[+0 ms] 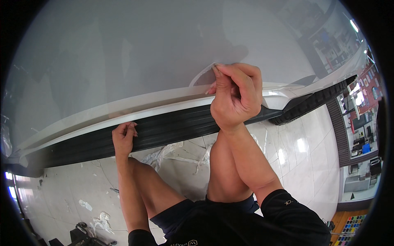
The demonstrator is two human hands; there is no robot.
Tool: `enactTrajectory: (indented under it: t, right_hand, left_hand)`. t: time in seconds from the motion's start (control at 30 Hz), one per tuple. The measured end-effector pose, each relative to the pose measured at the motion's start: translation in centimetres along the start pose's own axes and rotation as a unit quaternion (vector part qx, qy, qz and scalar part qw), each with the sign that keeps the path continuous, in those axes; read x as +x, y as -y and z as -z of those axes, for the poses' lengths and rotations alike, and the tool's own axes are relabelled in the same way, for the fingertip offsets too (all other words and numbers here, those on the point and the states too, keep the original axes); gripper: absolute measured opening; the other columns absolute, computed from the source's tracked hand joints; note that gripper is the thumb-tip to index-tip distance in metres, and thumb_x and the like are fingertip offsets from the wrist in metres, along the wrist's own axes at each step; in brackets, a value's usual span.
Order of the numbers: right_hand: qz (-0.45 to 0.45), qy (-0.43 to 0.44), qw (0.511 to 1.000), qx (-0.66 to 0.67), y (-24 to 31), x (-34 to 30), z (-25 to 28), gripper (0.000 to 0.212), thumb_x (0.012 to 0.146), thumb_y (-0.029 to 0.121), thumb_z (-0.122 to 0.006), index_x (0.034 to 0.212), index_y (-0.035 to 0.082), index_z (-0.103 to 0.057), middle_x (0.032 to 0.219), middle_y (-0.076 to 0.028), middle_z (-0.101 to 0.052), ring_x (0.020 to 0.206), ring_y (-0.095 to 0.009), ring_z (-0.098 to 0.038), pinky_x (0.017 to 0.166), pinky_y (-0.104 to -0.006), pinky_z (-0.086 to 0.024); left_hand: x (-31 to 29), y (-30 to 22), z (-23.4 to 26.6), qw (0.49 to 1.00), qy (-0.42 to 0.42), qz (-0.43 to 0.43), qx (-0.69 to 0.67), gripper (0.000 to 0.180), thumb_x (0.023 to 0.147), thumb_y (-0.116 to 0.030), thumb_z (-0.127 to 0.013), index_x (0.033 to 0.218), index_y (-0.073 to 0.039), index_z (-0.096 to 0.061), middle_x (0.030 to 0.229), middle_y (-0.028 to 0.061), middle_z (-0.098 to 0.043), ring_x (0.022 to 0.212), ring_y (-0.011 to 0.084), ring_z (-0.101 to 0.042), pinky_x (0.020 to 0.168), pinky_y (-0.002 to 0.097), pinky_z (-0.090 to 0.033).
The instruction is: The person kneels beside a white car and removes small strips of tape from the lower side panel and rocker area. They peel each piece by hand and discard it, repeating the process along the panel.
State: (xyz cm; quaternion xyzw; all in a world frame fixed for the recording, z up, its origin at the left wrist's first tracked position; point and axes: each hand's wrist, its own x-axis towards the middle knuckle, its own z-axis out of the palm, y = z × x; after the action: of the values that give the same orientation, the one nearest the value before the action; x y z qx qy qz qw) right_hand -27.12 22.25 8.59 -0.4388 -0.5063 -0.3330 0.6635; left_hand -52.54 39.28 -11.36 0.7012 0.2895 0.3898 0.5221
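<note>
A glossy light grey car body panel [164, 45] fills the upper part of the view. My right hand [238, 92] pinches the lifted edge of a thin clear film [201, 76] low on this panel, between thumb and forefinger. The film curves up from the panel's lower edge to my fingertips. Farther left, my left hand [124, 135] is at the black ribbed running board [172, 125], just below the white sill trim [160, 110]. Its fingers are curled and closed; whether they hold anything is hidden.
Crumpled whitish film scraps [162, 153] lie on the tiled floor [303, 160] around my legs. A tire [303, 107] shows beyond the running board at right. A black wheeled base [84, 235] stands at lower left, and a colour-swatch board [353, 229] at lower right.
</note>
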Motion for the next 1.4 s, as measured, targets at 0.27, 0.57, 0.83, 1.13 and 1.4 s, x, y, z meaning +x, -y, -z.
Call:
enactTrajectory:
  t: [0.27, 0.57, 0.83, 1.13, 1.4]
  right_hand:
    - [0.031, 0.033, 0.999, 0.001, -0.37, 0.06, 0.39, 0.017, 0.092, -0.013, -0.072, 0.103, 0.0, -0.073, 0.101, -0.011, -0.061, 0.055, -0.011, -0.062, 0.044, -0.0208, -0.048]
    - [-0.003, 0.012, 1.0, 0.003, 0.23, 0.2, 0.09, 0.018, 0.09, -0.013, -0.073, 0.101, 0.001, -0.076, 0.098, -0.009, -0.063, 0.055, -0.009, -0.061, 0.045, -0.0208, -0.046]
    - [0.019, 0.026, 0.999, 0.011, -0.16, 0.09, 0.25, 0.016, 0.091, -0.013, -0.073, 0.101, 0.0, -0.073, 0.1, -0.011, -0.062, 0.054, -0.011, -0.062, 0.044, -0.0214, -0.049]
    - [0.016, 0.027, 1.0, -0.002, 0.0, 0.03, 0.31, 0.018, 0.091, -0.013, -0.074, 0.102, 0.001, -0.074, 0.1, -0.011, -0.062, 0.054, -0.01, -0.061, 0.044, -0.0198, -0.047]
    - [0.021, 0.024, 0.999, 0.003, -0.09, 0.16, 0.15, 0.018, 0.091, -0.012, -0.073, 0.102, 0.002, -0.074, 0.1, -0.01, -0.061, 0.055, -0.009, -0.061, 0.044, -0.02, -0.047]
  left_hand:
    - [0.03, 0.15, 0.08, 1.0, 0.003, -0.001, 0.005, 0.019, 0.105, -0.011, -0.063, 0.099, 0.005, -0.071, 0.072, 0.0041, -0.067, 0.064, 0.0087, -0.06, 0.061, 0.0254, -0.049]
    - [0.02, -0.05, -0.09, 1.0, -0.002, -0.006, 0.003, 0.019, 0.105, -0.01, -0.062, 0.099, 0.006, -0.071, 0.071, 0.0039, -0.066, 0.064, 0.0087, -0.06, 0.061, 0.0251, -0.048]
    - [-0.06, -0.05, -0.08, 1.0, -0.005, 0.001, 0.008, 0.018, 0.105, -0.009, -0.062, 0.099, 0.005, -0.071, 0.071, 0.0037, -0.066, 0.064, 0.0086, -0.06, 0.061, 0.0252, -0.048]
    - [-0.07, 0.27, 0.05, 1.0, -0.007, 0.004, -0.003, 0.018, 0.104, -0.009, -0.062, 0.1, 0.005, -0.072, 0.071, 0.0038, -0.066, 0.064, 0.0085, -0.06, 0.061, 0.0251, -0.049]
    - [-0.08, -0.03, 0.03, 1.0, -0.006, -0.005, 0.006, 0.019, 0.105, -0.011, -0.063, 0.098, 0.005, -0.071, 0.071, 0.004, -0.066, 0.064, 0.0088, -0.061, 0.061, 0.0254, -0.05]
